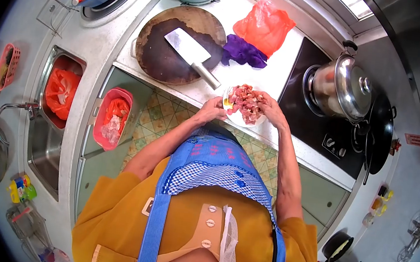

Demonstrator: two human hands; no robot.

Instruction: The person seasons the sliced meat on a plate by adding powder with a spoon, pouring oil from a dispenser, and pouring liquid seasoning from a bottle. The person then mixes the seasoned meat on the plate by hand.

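**One meat plate, held in two hands**

One plate (pixel 237 120) sits between the fingers: left hand (pixel 215 109) on its left rim, right hand (pixel 273 111) on its right. Fingertips beneath cannot be made out. Meat (pixel 246 102) covers most of the plate; pieces uncountable. Beyond the left fingers: one board (pixel 149 46), one cleaver (pixel 187 45). Beyond the right: one pot (pixel 342 86), one wok (pixel 384 138), partly hidden.
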